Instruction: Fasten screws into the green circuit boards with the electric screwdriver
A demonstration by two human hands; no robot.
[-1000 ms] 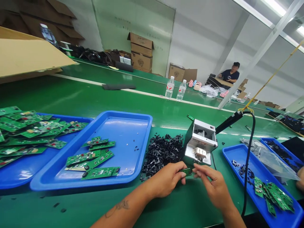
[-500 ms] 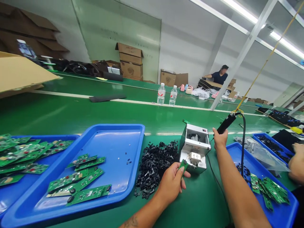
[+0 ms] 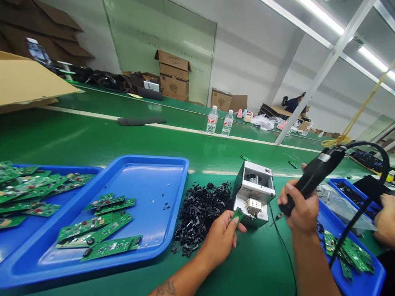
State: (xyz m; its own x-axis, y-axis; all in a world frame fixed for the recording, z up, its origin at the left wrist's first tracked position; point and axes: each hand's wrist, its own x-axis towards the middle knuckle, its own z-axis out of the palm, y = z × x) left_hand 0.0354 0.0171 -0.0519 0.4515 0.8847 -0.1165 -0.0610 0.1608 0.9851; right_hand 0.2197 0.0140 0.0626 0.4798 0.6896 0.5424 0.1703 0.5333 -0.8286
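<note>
Working position at a green workbench (image 3: 247, 267), seen from my own head. My left hand (image 3: 219, 235) is closed in a pinch, thumb over fingers, on a small green circuit board (image 3: 237, 214); the board is tilted, its upper end free, at the lower front corner of the white screw feeder (image 3: 257, 191). Whether board and feeder touch, I cannot tell. My right hand (image 3: 304, 210) is wrapped around the lower body of a black electric screwdriver (image 3: 319, 169), which slants so that its bit (image 3: 276, 219) points down and to the left, just beside the feeder and apart from my board. A yellow cord (image 3: 354, 125) and a thick black cable (image 3: 385, 160) meet the tool's upper end. Left of the feeder lies a loose heap of black plastic parts (image 3: 202, 218). Farther left, a blue tray (image 3: 154, 181) bears several circuit boards (image 3: 112, 246) and a few small dark bits; a second tray (image 3: 92, 169), at the left edge, is piled with more. To my right, another blue tray (image 3: 379, 283) holds a cluster of boards (image 3: 354, 251). A co-worker's hand (image 3: 385, 216), blurred, shows at the right edge.
</note>
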